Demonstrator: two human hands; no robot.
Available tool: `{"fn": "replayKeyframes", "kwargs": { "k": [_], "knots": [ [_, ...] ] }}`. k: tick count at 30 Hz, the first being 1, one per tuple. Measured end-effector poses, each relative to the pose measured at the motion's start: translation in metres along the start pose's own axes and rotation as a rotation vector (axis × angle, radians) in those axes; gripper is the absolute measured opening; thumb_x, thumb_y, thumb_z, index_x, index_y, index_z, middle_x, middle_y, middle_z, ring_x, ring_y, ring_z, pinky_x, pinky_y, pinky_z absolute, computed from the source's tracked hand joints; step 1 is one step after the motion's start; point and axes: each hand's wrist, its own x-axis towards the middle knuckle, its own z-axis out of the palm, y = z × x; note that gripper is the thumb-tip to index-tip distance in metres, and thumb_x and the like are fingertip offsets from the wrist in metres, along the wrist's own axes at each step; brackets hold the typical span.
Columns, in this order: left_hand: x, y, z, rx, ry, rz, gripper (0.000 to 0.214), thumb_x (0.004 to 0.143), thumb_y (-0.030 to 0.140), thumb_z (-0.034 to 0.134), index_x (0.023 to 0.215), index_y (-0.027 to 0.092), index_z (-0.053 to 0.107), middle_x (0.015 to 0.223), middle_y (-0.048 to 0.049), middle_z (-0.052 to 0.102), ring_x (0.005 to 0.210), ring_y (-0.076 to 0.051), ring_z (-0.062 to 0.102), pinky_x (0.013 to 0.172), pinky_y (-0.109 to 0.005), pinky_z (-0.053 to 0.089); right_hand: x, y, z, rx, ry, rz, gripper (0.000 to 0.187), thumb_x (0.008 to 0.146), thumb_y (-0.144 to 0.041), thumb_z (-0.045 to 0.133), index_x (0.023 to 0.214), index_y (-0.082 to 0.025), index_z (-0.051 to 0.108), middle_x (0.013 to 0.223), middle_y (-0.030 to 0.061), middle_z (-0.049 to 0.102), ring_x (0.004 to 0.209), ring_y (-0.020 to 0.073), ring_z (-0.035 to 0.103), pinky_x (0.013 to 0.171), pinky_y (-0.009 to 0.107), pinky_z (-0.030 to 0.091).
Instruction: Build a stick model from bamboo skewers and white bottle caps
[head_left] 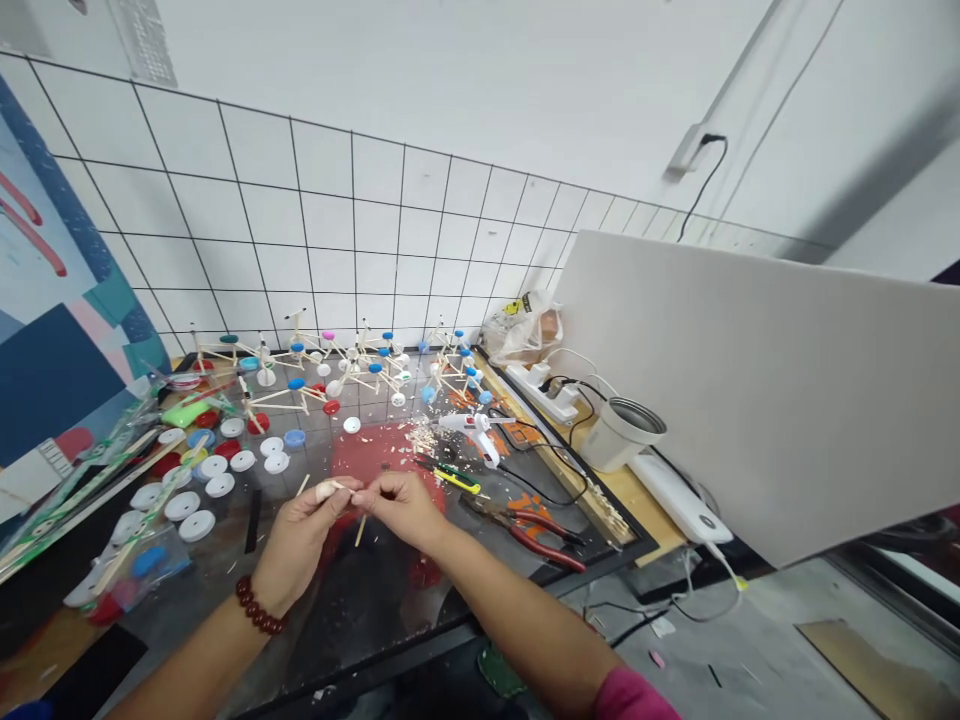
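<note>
My left hand (296, 545) and my right hand (401, 508) meet fingertip to fingertip above the dark table. Both are closed in a pinch on a thin, pale wooden stick (345, 488), mostly covered by the fingers. A whitish wrap shows on a left finger. Below the hands another short wooden stick (361, 531) is visible. To the right of my right hand lie a yellow-and-green utility knife (456, 479) and red-handled pliers (525, 525). Past the hands stand several small bicycle-like stick models (304, 390) with bottle-cap wheels.
White bottle caps (197, 525) lie at left, near long packaged strips (82, 490). A white glue gun (476, 432) rests among wood shavings (424, 437), its cord trailing right. Farther right are a white can (622, 435), a power strip (544, 393) and a leaning white board (735, 380).
</note>
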Motion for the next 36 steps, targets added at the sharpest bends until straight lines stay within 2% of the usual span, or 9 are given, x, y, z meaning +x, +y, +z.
{"fn": "replayKeyframes", "kwargs": {
  "k": [3,9,12,15,20,23,27,32,36],
  "knots": [
    [-0.001,0.004,0.002,-0.119,-0.03,-0.125,0.032,0.064,0.038,0.085,0.083,0.014,0.075,0.086,-0.0083,0.075,0.079,-0.018,0.069,0.077,-0.029,0.057,-0.021,-0.018,-0.036,-0.429,-0.038,-0.104,0.032,0.082,-0.052,0.067,0.076,-0.021,0.066,0.075,0.001,0.064,0.07,0.0159,0.057,0.067,0.027,0.04],
    [-0.008,0.006,0.006,-0.144,-0.06,-0.231,0.045,0.063,0.037,0.086,0.097,0.012,0.072,0.082,-0.0096,0.075,0.07,-0.017,0.07,0.064,-0.026,0.056,-0.112,-0.013,-0.144,-0.889,0.228,0.069,0.026,0.082,-0.045,0.067,0.079,-0.021,0.058,0.102,0.0108,0.064,0.099,0.0268,0.06,0.086,0.039,0.047],
    [-0.01,0.003,0.006,-0.12,-0.103,-0.253,0.046,0.063,0.037,0.086,0.098,0.011,0.071,0.078,-0.0083,0.074,0.067,-0.016,0.069,0.061,-0.025,0.055,-0.146,0.006,-0.165,-0.98,0.109,0.116,0.024,0.083,-0.044,0.066,0.09,-0.021,0.061,0.116,0.0129,0.062,0.112,0.029,0.058,0.092,0.042,0.048],
    [-0.011,0.002,0.006,-0.099,-0.138,-0.245,0.044,0.063,0.038,0.085,0.095,0.011,0.071,0.073,-0.0061,0.072,0.063,-0.015,0.068,0.059,-0.025,0.054,-0.155,0.019,-0.161,-1.096,0.03,0.044,0.015,0.092,-0.034,0.054,0.096,-0.022,0.062,0.116,0.0124,0.062,0.11,0.0275,0.059,0.093,0.043,0.049],
    [-0.012,0.005,0.005,-0.096,-0.16,-0.239,0.039,0.066,0.038,0.083,0.094,0.013,0.072,0.069,-0.0034,0.068,0.061,-0.013,0.063,0.057,-0.024,0.05,-0.144,0.011,-0.151,-1.155,0.055,0.065,0.017,0.09,-0.029,0.049,0.076,-0.022,0.057,0.083,0.0088,0.062,0.077,0.0239,0.062,0.072,0.038,0.052],
    [-0.012,0.004,0.005,-0.12,-0.172,-0.24,0.037,0.069,0.038,0.08,0.095,0.014,0.071,0.067,-0.0011,0.064,0.059,-0.012,0.06,0.055,-0.024,0.048,-0.14,-0.011,-0.15,-0.939,0.092,0.209,0.027,0.086,-0.039,0.058,0.067,-0.022,0.051,0.073,0.003,0.057,0.064,0.0178,0.055,0.059,0.029,0.047],
    [-0.011,0.001,0.004,-0.143,-0.21,-0.233,0.032,0.073,0.037,0.077,0.094,0.014,0.071,0.064,0.0016,0.056,0.056,-0.01,0.055,0.052,-0.023,0.043,-0.129,-0.038,-0.135,-0.486,-0.02,0.398,0.032,0.075,-0.045,0.071,0.064,-0.019,0.056,0.068,-0.0002,0.057,0.064,0.0158,0.053,0.059,0.026,0.041],
    [-0.013,0.004,0.006,-0.127,-0.275,-0.242,0.029,0.076,0.039,0.073,0.091,0.014,0.07,0.06,0.0043,0.046,0.051,-0.009,0.048,0.05,-0.023,0.037,-0.1,-0.047,-0.099,0.087,0.018,0.457,0.019,0.07,-0.036,0.073,0.081,-0.02,0.07,0.093,0.0058,0.068,0.086,0.0217,0.062,0.073,0.03,0.047],
    [-0.013,0.005,0.007,0.079,-0.258,-0.135,0.032,0.078,0.045,0.068,0.09,0.016,0.072,0.059,0.0024,0.05,0.052,-0.011,0.049,0.052,-0.025,0.039,-0.089,-0.045,-0.099,-0.144,0.023,0.332,0.012,0.071,-0.03,0.07,0.078,-0.02,0.07,0.089,0.006,0.069,0.082,0.022,0.063,0.073,0.032,0.049]
  ]
}}
